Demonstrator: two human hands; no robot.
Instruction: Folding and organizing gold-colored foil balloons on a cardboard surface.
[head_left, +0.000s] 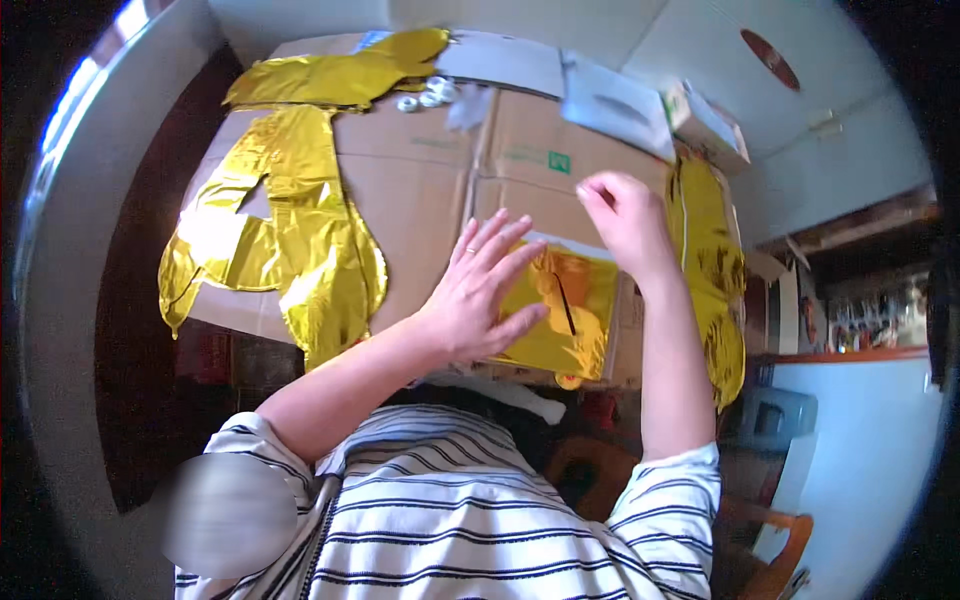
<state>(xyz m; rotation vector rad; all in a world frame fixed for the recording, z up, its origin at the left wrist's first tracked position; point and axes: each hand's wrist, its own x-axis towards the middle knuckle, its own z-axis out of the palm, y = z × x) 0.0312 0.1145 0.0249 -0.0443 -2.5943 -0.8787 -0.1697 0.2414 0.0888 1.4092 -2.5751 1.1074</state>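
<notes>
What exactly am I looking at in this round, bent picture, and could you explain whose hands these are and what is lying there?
There is no machine here. A person wears a wide fisheye camera on the head, looking down at their own two bare hands; that lens is why straight edges bend toward the rim. The striped shirt at the bottom is the wearer's own.

The surface is a set of flattened cardboard boxes. On it lie uninflated gold foil balloons: a large one at the left, another at the far edge, and one hanging over the right side.

The left hand, fingers spread, presses flat on a smaller gold foil balloon near the front edge. The right hand is raised just above it with fingertips pinched together; whether it holds something thin is too small to tell.
</notes>
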